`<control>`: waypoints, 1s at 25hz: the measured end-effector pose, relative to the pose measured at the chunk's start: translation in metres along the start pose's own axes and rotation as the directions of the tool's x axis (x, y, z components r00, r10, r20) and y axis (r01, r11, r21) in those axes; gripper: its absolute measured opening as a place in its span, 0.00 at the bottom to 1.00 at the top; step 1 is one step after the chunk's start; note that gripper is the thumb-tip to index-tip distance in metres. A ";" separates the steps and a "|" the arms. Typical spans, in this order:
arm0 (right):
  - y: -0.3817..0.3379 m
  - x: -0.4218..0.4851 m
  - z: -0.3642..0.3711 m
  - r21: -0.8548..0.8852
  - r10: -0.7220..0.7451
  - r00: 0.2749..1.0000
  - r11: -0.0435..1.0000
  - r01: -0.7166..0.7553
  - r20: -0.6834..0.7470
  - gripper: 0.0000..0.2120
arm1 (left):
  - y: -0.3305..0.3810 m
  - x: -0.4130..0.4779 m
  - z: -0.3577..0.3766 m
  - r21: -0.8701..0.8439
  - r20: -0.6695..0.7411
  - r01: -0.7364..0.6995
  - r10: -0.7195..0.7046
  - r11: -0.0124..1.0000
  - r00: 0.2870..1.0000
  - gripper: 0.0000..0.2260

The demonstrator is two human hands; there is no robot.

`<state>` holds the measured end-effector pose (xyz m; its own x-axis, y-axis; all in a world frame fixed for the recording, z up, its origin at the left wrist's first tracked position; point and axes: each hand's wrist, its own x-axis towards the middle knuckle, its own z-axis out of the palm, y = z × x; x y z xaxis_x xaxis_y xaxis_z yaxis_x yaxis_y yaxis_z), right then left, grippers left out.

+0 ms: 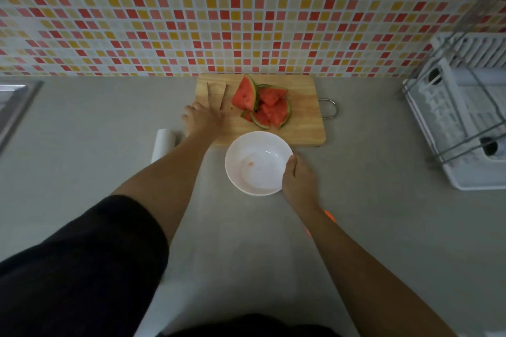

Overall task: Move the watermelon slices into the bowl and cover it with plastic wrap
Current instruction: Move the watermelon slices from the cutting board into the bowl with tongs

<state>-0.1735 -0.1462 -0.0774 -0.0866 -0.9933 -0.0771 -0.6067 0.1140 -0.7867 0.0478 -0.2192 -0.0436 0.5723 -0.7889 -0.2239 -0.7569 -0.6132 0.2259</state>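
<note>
The counter (383,200) is viewed steeply downward from close overhead, the tiled wall (246,8) lying at twelve o'clock.

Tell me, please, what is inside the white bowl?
Only a small reddish speck lies in the bowl, none of the watermelon slices. The right hand grips the rim, hiding that edge.

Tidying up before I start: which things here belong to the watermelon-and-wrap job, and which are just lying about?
For the job: slices, bowl (right hand grips its rim), wrap roll, tongs, board.
Lying about: dish rack, sink.
</note>
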 end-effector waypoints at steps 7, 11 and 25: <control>0.001 0.002 0.001 0.020 0.004 1.000 1.000 -0.004 0.021 0.15 | -0.002 0.015 -0.004 -0.078 -0.011 -0.025 0.024 0.997 1.000 0.19; 0.000 0.001 -0.001 0.015 0.019 0.998 1.000 -0.020 0.053 0.16 | -0.017 0.016 -0.021 -0.631 0.155 0.055 0.056 0.774 0.986 0.13; 0.000 -0.001 -0.004 0.000 -0.003 0.999 1.000 0.003 0.045 0.15 | -0.036 0.046 -0.059 -0.349 0.138 -0.207 0.269 0.914 0.953 0.26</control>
<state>-0.1768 -0.1456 -0.0744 -0.0492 -0.9935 -0.1023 -0.6069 0.1111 -0.7870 0.1205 -0.2355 -0.0058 0.2985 -0.9114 -0.2834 -0.7003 -0.4109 0.5838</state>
